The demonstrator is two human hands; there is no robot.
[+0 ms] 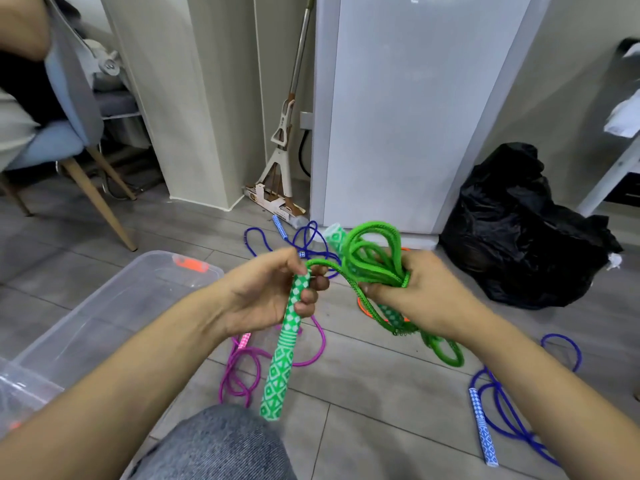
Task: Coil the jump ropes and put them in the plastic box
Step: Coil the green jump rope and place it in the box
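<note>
My left hand (273, 292) grips the top of a green-and-white patterned handle (280, 355) that hangs down over my knee. From that handle a green jump rope (372, 251) runs across to my right hand (412, 292), which holds several coiled loops of it together with the second green handle (334, 235) sticking up behind. A tail of green loops (448, 349) hangs below my right hand. The clear plastic box (114, 313) lies on the floor at the left, beside my left forearm.
On the floor lie a pink rope (242, 368), a blue rope (304, 237) near the fridge (408, 116), another blue rope (502, 410) at the right and an orange rope (363, 308) under my hands. A black rubbish bag (526, 230), a mop (280, 140) and a chair (69, 126) stand around.
</note>
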